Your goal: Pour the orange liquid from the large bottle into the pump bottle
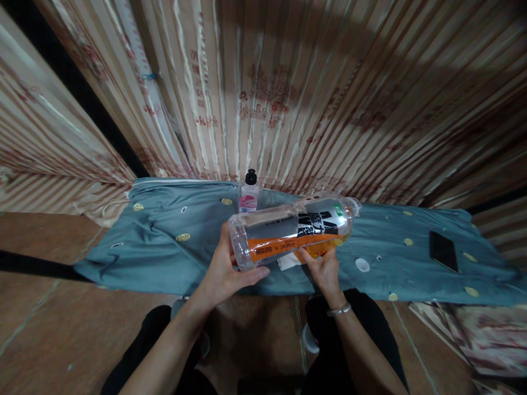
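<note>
I hold a clear plastic bottle (294,230) on its side above a blue-grey cloth (173,241); it has an orange, grey and black label and some orange liquid at its neck end. My left hand (224,271) cups the bottle's base, fingers wrapped under it. My right hand (325,271) presses against the label's lower edge with fingers closed; a white scrap (288,262) shows beside it. The bottle's neck points right and has no cap on it. A white cap (362,265) lies on the cloth just right of my right hand.
A small bottle (249,193) with a black cap and pink label stands upright behind the big bottle. A dark phone (443,250) lies on the cloth at the right. Striped curtains (288,93) hang behind. My knees (354,312) are below the cloth's near edge.
</note>
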Motion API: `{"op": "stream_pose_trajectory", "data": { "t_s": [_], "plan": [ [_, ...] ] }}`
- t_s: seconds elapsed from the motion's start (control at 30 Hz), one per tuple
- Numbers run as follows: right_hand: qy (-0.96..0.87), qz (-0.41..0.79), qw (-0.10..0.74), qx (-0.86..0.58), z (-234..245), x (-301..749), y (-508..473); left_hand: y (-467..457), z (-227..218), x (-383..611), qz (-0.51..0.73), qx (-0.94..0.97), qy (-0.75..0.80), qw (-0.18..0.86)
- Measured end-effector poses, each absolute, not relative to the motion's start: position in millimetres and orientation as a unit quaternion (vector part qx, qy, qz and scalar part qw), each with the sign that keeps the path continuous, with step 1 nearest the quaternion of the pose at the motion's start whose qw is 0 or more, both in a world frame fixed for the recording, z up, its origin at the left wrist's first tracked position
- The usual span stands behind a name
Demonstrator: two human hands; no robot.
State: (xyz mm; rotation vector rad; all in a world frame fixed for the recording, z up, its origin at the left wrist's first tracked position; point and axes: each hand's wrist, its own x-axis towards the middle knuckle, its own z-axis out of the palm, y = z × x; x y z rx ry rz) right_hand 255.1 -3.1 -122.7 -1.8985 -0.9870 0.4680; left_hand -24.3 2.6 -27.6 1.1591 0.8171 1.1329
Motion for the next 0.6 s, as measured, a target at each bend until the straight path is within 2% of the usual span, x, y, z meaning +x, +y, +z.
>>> {"op": "stream_pose_trajectory", "data": {
  "t_s": [0.6],
  "plan": [
    [-0.412,0.181,0.452,-0.77,-127.0,257.8,-2.4,3.5,-29.9,-25.0,0.49,0.511,0.352,0.612]
  ]
}}
